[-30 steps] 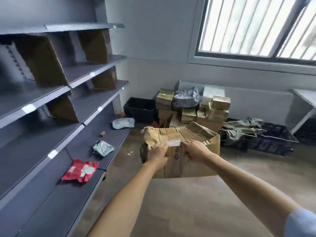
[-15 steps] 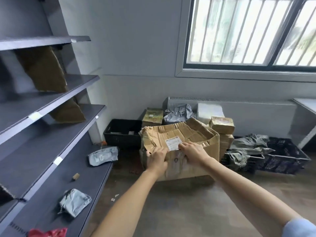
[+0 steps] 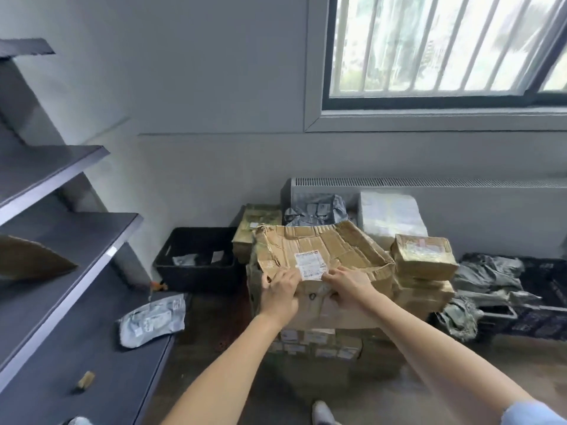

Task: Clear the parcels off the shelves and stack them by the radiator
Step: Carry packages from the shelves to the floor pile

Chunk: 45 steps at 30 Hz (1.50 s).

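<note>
Daylight from the barred window, overexposed at upper right, lights the room softly; wide-angle distortion bends the shelves at left, and fine detail is slightly blurred throughout

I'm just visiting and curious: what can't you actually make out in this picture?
- Print on the white label of the cardboard box: too small, head view.
- Lower parcels by the radiator: hidden behind the box.
- Left hand and right hand fingertips: curled over the box's edge.

Large box: brown corrugated cardboard, matt, creased, torn edges; white paper label. Grey mailer: glossy crinkled plastic film. Shelves: smooth matt dark metal. Radiator: smooth grey casing.
</note>
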{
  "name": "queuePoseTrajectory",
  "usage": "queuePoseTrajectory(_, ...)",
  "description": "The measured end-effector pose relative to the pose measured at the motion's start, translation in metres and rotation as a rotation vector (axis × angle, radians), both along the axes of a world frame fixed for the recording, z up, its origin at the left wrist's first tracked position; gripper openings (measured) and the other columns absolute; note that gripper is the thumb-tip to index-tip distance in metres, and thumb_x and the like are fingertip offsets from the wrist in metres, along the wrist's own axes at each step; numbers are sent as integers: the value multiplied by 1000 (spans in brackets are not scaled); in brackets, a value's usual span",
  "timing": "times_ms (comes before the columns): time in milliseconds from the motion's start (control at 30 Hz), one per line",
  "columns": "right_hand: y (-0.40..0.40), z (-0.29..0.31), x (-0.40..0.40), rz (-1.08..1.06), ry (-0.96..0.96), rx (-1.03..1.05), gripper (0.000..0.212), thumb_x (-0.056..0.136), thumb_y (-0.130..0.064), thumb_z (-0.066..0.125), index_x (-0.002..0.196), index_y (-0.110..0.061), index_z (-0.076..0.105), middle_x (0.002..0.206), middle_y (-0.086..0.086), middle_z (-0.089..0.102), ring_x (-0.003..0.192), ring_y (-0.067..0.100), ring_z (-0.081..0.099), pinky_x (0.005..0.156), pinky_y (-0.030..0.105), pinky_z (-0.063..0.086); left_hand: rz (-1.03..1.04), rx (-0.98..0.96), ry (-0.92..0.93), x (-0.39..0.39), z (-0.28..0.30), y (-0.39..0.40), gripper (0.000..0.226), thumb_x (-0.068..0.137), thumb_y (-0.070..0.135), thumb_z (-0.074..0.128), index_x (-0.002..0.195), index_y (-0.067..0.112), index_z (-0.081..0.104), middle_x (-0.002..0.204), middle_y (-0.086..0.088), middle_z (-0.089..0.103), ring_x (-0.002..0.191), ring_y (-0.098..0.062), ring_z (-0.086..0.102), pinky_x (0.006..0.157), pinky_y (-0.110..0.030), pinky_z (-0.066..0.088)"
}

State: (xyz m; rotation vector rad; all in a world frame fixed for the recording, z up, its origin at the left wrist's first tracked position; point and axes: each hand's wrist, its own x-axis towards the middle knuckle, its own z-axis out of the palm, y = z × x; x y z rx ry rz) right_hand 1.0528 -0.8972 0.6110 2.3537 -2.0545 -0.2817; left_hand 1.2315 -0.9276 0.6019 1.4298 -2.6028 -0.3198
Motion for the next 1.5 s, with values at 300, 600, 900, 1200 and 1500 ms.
queuePoseTrajectory(300,-207,-10,-61,33,-17,-56,37,83,-25,57,121,-26,54,126,1,52,119,24,47,92,36,41,249,41,69,-11,-7,-166,43,92,22,49,134,27,41,138,7,38,133,-14,32,113,-37,27)
queuePoseTrajectory(600,-366,-33,-98,-152,59,-61,47,84,-22,62,129,-29,51,130,2,52,123,22,46,96,35,39,182,429,-38,3,-47,-309,36,94,19,46,130,22,44,131,-2,42,114,-22,50,91,-32,42)
queuePoseTrajectory(900,-426,-129,-111,-271,127,243,37,86,-19,57,121,-32,58,123,-1,54,120,20,47,94,34,39,186,562,-140,35,-76,-427,31,95,18,42,126,18,50,127,-5,50,113,-24,53,93,-37,46)
queuePoseTrajectory(1200,-443,-133,-108,-248,131,487,47,80,-33,59,125,-24,49,113,-1,60,107,19,59,78,28,51,456,721,-125,74,-106,-384,29,93,18,44,118,20,56,118,-6,57,104,-24,57,84,-34,46)
queuePoseTrajectory(1500,-462,-109,0,127,-141,333,69,90,-33,45,149,-23,12,131,7,55,117,27,54,88,35,46,690,730,40,79,-92,-302,31,92,15,42,119,17,58,125,-10,57,109,-27,56,91,-36,46)
